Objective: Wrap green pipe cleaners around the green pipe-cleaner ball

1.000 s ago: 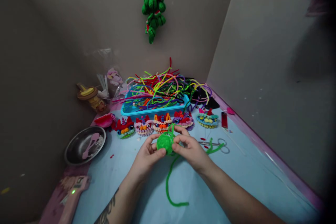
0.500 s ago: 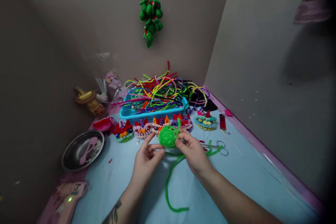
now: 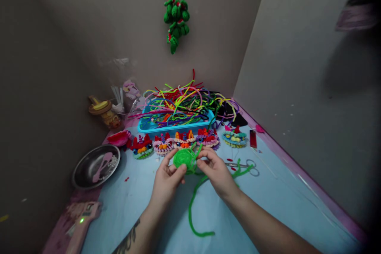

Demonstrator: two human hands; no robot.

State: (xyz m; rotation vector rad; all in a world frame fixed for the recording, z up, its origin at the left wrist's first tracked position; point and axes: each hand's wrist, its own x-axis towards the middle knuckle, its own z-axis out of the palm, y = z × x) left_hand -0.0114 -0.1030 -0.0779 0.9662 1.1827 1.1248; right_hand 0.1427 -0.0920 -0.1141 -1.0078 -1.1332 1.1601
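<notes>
We have one green coil (image 3: 182, 158) in both hands, in front of the blue tray (image 3: 154, 131), on our side of it. Its flat face is turned up toward us; the outline is nearly round, so we cannot pick out a long axis. Short green ends stand at its right edge, pointing toward the tray.

Our left hand (image 3: 168, 176) is partly closed, thumb on the coil's face and fingers behind it. Our right hand (image 3: 217, 172) is half curled, thumb and forefinger pinching the strands at the coil's right edge.

One long green stem (image 3: 190, 210) runs out from the hands, away from the tray, curving so its tip points right; we cannot tell whether it joins the coil. More green stems (image 3: 242, 170) lie ahead of the tray's right end, across one pair of scissors (image 3: 253, 170).

Five fuzzy animal heads (image 3: 143, 149) form a row along the tray's front, the fifth set apart beyond its right corner. One red case (image 3: 253, 139) sits farther right of the tray. The tray itself is heaped with coloured stems (image 3: 175, 103), too tangled for us to count.

Left of the tray and nearer us is one metal bowl (image 3: 81, 176) holding one pink scoop (image 3: 103, 166) and white bits. Above the tray hangs one green ornament (image 3: 176, 12).
</notes>
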